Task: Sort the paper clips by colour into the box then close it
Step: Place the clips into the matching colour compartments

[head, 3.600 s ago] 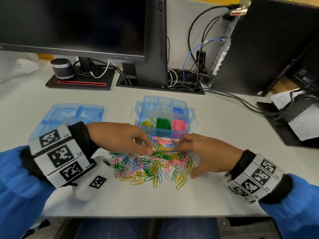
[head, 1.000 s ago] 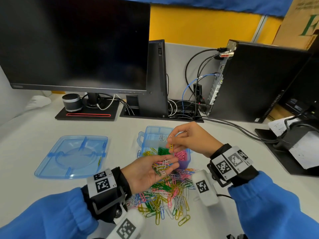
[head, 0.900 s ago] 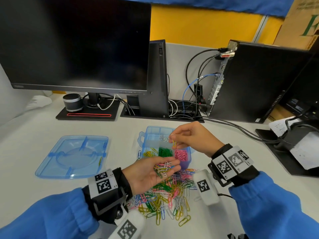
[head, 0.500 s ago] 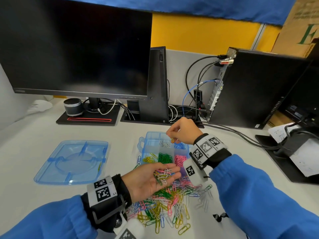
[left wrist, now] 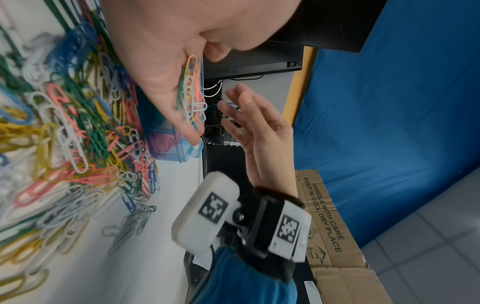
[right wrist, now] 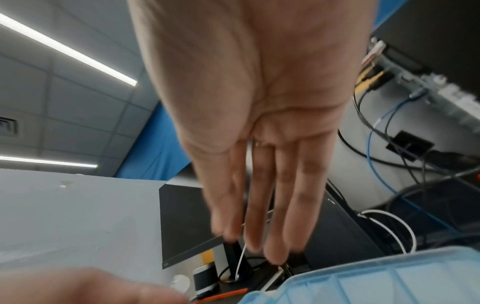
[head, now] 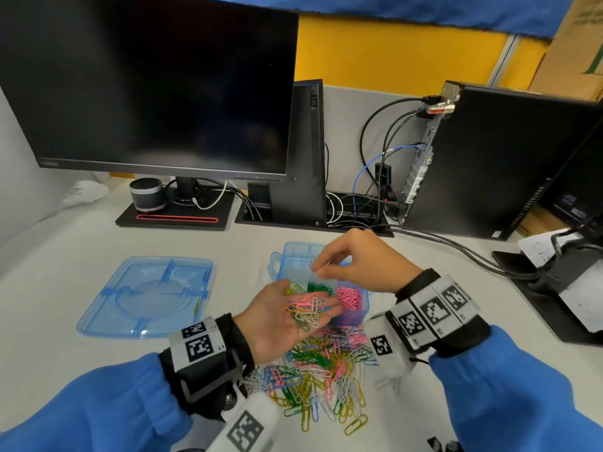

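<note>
My left hand [head: 270, 321] is held palm up over the desk, carrying a small bunch of mixed clips [head: 306, 313] on its nearly straight fingers. The same bunch of clips [left wrist: 191, 96] shows in the left wrist view. Just beyond it stands the clear blue box [head: 355, 316], lid off, with yellow [head: 295, 288], green [head: 319, 287] and pink clips [head: 350, 298] in its front compartments. My right hand [head: 359, 259] hovers above the back compartments. In the right wrist view its fingers [right wrist: 259, 205] are straight, and I see no clip in them. The mixed pile of clips [head: 319, 370] lies in front of the box.
The box's blue lid [head: 146, 295] lies on the desk at the left. A monitor [head: 156, 83], a small speaker [head: 146, 194], a computer tower [head: 505, 158] and cables [head: 456, 249] line the back. A black stand with papers [head: 571, 288] sits at the right.
My right hand carried a yellow clip from my left palm out over the box. Now the clip is gone from its fingers, which are straighter. The left hand stayed palm up.
</note>
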The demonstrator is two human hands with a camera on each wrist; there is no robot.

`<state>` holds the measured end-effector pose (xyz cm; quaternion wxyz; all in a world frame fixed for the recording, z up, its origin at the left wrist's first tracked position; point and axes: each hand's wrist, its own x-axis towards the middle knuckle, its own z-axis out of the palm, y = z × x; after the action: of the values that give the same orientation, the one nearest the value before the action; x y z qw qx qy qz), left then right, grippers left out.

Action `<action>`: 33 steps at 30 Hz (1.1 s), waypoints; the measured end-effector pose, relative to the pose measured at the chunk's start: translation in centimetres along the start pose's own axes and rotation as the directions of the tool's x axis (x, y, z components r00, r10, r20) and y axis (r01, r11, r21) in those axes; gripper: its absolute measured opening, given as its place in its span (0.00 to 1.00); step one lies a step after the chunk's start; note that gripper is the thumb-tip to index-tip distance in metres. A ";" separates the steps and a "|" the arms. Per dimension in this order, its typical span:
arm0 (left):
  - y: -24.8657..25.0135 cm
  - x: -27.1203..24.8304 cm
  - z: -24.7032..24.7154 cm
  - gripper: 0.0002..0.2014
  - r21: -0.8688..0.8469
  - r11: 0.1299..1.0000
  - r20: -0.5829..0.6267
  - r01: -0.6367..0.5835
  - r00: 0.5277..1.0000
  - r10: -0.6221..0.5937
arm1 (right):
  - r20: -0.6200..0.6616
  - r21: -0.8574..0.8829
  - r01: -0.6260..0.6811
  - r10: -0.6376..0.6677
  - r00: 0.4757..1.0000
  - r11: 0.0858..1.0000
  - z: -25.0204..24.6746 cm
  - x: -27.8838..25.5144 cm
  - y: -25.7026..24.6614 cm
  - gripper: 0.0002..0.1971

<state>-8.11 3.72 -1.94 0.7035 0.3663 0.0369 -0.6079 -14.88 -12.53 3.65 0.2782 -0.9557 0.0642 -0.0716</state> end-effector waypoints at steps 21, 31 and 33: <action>-0.8 -0.5 -0.5 0.28 -0.009 1.000 -0.028 0.025 0.999 -0.025 | -0.126 0.071 0.107 -0.097 0.987 0.992 1.2 -0.2 0.7 0.02; -0.6 -0.3 -0.3 0.27 -0.055 0.998 -0.031 0.032 0.999 -0.034 | -0.346 -0.108 -0.160 0.114 0.931 0.981 1.5 1.8 3.4 0.04; -0.3 -0.3 -0.2 0.27 -0.063 0.998 -0.035 0.017 0.999 -0.019 | -0.138 -0.188 -0.219 0.195 0.971 0.958 1.6 2.3 4.1 0.11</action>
<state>-8.38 4.14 -2.09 0.7083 0.3546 0.0718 -0.6062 -12.71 -15.47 0.33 0.1816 -0.9610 0.1872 -0.0916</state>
